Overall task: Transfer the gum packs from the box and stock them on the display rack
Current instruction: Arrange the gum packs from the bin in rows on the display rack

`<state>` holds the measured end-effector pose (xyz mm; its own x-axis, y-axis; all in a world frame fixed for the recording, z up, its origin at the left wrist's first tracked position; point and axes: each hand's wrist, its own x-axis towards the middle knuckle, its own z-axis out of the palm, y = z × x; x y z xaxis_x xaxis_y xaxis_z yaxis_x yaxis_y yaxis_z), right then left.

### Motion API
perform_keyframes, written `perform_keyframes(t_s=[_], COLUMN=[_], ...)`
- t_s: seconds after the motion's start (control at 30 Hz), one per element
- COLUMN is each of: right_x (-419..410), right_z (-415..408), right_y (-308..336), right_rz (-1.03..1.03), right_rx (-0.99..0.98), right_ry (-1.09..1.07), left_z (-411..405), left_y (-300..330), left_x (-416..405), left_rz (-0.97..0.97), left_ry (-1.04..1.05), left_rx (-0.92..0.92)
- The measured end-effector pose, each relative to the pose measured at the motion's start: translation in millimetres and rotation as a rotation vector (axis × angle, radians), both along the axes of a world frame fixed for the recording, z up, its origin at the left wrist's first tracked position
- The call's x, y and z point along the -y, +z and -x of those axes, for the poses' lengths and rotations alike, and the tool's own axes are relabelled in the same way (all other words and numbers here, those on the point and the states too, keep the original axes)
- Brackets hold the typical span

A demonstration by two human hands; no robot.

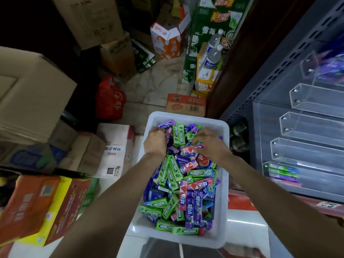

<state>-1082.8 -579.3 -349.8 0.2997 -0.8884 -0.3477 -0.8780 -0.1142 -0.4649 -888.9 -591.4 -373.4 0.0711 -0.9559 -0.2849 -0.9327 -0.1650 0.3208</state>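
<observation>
While both hands dig at the far end of the white box (pixel 221 211), the job looks barely started. Left hand (pixel 155 139) sits near the box's far left corner, fingers curled down into the heap over purple gum packs (pixel 193 205); whether it really grips one I cannot tell. Right hand (pixel 208 144) is near the far right side, fingers bent around a pink pack (pixel 191 149), seemingly pinching it, though blur makes that a judgement. Box is heaped nearly edge to edge with green packs (pixel 178 135), purple and pink ones, all jumbled.

Display rack (pixel 307 127) stands to the right of the box, clear trays stacked in tiers. Lowest tray (pixel 283 174) holds a small row of green, purple and pink packs at its left end. Trays above it look unfilled; top tray (pixel 327 69) shows something purple, too blurred to name.

Done: a handful stocked. Left: nearly the whole box, several trays.
</observation>
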Motion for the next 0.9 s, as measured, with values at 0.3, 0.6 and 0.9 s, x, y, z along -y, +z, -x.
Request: perform_keyframes(t_s=[0.3,0.6,0.9], right_x=[-5,-33,-101], right_z=[-5,39,158], right_y=[3,59,107], right_rz=[0.043,0.004,0.06], right_rx=[0.067,0.752,0.77], right_ry=[-0.14,-0.542,-0.49], left_z=[1,36,151], left_y=[15,88,128], left_x=[-1,-44,-108], left_rz=[0.192,0.062,0.026], left_ry=[-0.165,0.054,-0.006], left_rx=[-0.27,-0.714,-1.042])
